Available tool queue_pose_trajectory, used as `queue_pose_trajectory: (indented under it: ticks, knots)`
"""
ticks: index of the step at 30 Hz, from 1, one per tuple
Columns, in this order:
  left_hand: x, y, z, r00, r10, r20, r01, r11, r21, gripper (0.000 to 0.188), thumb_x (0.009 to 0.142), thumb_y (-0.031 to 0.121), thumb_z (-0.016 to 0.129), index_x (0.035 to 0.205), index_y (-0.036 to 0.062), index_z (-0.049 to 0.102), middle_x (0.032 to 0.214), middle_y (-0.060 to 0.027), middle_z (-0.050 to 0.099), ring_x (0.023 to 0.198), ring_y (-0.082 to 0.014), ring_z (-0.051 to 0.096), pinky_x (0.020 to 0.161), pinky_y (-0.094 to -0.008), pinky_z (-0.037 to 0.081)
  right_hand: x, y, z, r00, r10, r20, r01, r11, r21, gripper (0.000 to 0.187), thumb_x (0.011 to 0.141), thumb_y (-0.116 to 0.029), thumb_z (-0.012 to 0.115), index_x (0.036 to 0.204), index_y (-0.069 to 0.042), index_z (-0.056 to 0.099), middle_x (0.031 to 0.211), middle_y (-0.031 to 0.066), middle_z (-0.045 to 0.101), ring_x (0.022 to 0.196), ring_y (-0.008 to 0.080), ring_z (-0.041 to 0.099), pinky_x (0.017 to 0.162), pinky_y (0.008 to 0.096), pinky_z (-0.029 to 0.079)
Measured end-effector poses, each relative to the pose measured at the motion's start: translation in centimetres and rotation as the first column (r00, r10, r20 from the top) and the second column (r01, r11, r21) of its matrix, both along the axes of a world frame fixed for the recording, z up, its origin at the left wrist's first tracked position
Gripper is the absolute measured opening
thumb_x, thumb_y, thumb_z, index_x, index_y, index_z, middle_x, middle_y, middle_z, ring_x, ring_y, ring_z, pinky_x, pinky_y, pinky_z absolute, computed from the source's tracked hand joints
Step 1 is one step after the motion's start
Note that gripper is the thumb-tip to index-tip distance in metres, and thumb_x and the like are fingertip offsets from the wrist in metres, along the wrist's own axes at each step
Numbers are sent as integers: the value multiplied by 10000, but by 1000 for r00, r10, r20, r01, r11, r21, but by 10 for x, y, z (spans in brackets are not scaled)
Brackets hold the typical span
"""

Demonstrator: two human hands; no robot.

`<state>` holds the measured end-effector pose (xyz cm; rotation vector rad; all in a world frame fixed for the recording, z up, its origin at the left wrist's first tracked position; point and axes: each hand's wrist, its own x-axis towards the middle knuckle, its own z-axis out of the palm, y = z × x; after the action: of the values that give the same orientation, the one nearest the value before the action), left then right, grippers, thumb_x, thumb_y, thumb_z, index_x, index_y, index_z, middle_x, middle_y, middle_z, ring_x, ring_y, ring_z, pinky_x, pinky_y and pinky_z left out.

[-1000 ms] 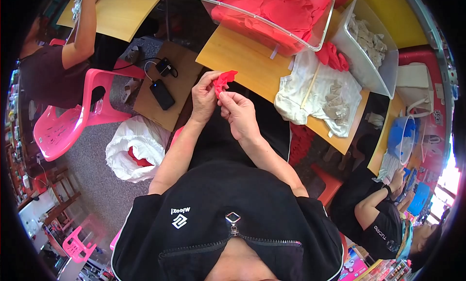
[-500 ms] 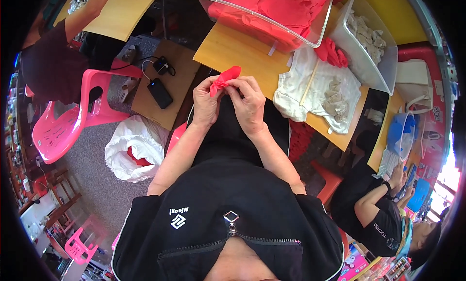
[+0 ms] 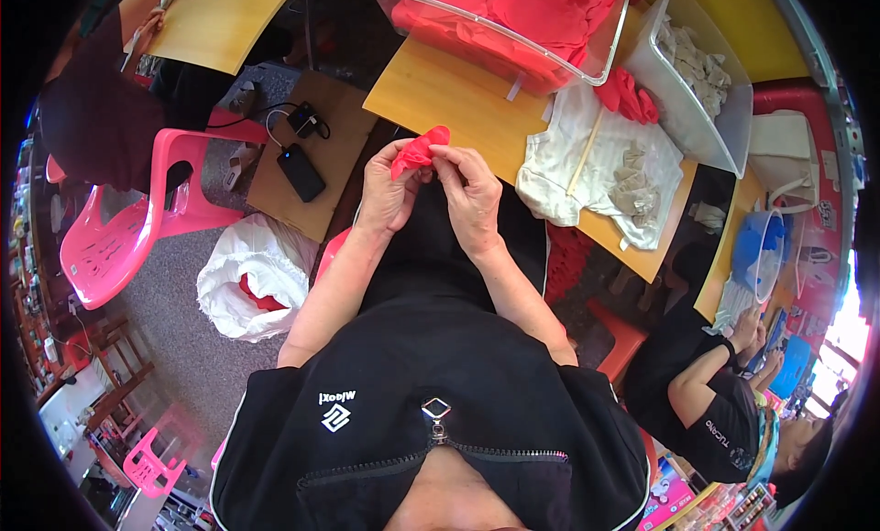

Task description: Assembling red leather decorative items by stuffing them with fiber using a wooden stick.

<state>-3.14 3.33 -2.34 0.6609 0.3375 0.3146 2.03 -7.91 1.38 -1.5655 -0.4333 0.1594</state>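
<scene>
A small piece of red fabric (image 3: pixel 420 152) is pinched between both of my hands above my lap, just in front of the yellow table edge (image 3: pixel 431 100). My left hand (image 3: pixel 387 187) grips its lower left part with thumb and fingers. My right hand (image 3: pixel 472 193) holds the right side, fingers curled over it. Most of the fabric is bunched and partly hidden by my fingers.
A clear bin (image 3: pixel 513 27) of red fabric pieces stands on the table. White cloth (image 3: pixel 600 169) with a stick lies to the right, beside a white tub (image 3: pixel 701 82). A pink chair (image 3: pixel 115 237), white bag (image 3: pixel 243 274) and cardboard with phone (image 3: pixel 301 171) sit left. Another person (image 3: pixel 706 393) sits lower right.
Both hands have shifted slightly toward my body while still working the red piece; the fabric has been bunched and turned between the fingers.
</scene>
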Motion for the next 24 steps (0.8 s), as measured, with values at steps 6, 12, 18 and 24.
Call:
queue_pose_trajectory:
  ticks: [6, 12, 18, 24]
  knots:
    - [1, -8, 13, 1000, 14, -21, -15, 999, -31, 236, 826, 6, 642, 1060, 21, 614, 955, -65, 647, 788, -129, 599, 703, -244, 503, 2, -2, -5, 955, -39, 294, 81, 988, -130, 191, 757, 47, 691, 930, -35, 685, 860, 95, 619, 739, 201, 628, 649, 269, 510]
    - [0, -12, 2, 993, 49, -109, -54, 997, -46, 230, 845, 74, 659, 1066, 24, 626, 1004, -61, 652, 837, -118, 613, 711, -232, 512, 0, 0, -5, 975, -16, 223, 31, 997, -68, 200, 752, 45, 699, 934, -39, 688, 870, 84, 592, 741, 172, 619, 622, 261, 510]
    - [-1, -11, -3, 990, 50, -133, -55, 998, -33, 176, 845, 81, 662, 1014, 34, 641, 988, -49, 656, 822, -117, 617, 690, -237, 516, 0, 0, -12, 987, 14, 162, -4, 998, -60, 178, 772, 56, 685, 925, -36, 682, 893, 58, 585, 728, 124, 595, 618, 243, 503]
    - [-4, -16, -7, 991, 63, -117, -70, 996, -50, 150, 840, 70, 662, 984, 34, 641, 944, -43, 655, 823, -130, 624, 714, -258, 532, 4, 1, -17, 857, 5, 515, 126, 968, -219, 98, 808, 40, 648, 891, -8, 627, 892, 82, 578, 743, 160, 594, 648, 264, 502]
